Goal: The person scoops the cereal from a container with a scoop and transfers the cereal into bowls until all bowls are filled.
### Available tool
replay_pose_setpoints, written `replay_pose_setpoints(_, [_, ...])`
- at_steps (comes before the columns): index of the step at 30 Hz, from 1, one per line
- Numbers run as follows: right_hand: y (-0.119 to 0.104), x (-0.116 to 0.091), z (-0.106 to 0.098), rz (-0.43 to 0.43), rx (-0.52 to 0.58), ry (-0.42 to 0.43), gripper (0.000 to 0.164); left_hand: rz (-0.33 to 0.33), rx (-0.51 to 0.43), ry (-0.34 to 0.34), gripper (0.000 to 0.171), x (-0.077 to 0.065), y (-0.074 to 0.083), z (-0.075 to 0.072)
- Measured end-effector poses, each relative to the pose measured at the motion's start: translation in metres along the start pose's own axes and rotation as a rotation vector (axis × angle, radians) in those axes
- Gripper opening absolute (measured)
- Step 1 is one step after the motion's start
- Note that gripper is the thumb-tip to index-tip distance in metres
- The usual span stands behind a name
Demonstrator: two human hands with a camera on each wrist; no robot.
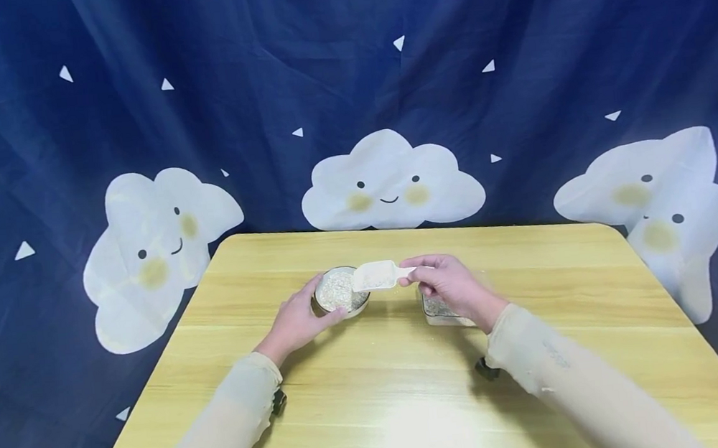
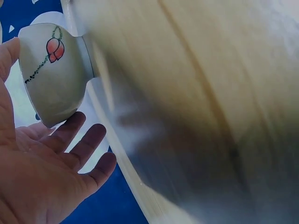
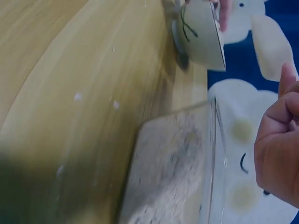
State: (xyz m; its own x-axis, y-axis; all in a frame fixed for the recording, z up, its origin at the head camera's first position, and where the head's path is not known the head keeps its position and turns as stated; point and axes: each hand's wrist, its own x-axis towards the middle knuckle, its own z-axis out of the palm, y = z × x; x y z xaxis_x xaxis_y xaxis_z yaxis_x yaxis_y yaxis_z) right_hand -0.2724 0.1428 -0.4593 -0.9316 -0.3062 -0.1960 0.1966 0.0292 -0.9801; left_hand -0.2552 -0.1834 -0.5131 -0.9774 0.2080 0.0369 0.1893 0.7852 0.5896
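Note:
A white scoop [image 1: 375, 276] is held level by its handle in my right hand [image 1: 445, 280], its end over the rim of a bowl [image 2: 60, 74]. Pale flakes that look like oats [image 1: 337, 291] fill much of that bowl, and a red flower with a green stem is painted on its pale side. My left hand [image 1: 299, 316] holds the bowl from the left, thumb at the near side and fingers round the far side. Below my right hand stands a clear rectangular container [image 3: 205, 172], partly hidden in the head view, with similar flakes inside.
The wooden table [image 1: 361, 382] carries a few pale crumbs [image 3: 116, 105] near the container. Behind its far edge hangs a dark blue curtain [image 1: 342, 52] with printed white clouds [image 1: 389, 170].

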Motion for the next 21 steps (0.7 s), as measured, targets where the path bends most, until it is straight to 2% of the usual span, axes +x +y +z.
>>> replay_pose_setpoints(11, [-0.009, 0.003, 0.033, -0.075, -0.32, 0.051, 0.036, -0.014, 0.001, 0.011, 0.106, 0.0, 0.001, 0.002])
replay_pose_setpoints(16, [-0.01, 0.002, 0.043, -0.113, -0.422, 0.067, 0.033, -0.019, -0.003, 0.007, 0.106, 0.001, 0.0, 0.002])
replay_pose_setpoints(21, [-0.009, 0.002, 0.05, -0.167, -0.52, 0.052, 0.03, 0.005, -0.005, 0.011, 0.106, 0.001, -0.002, 0.003])
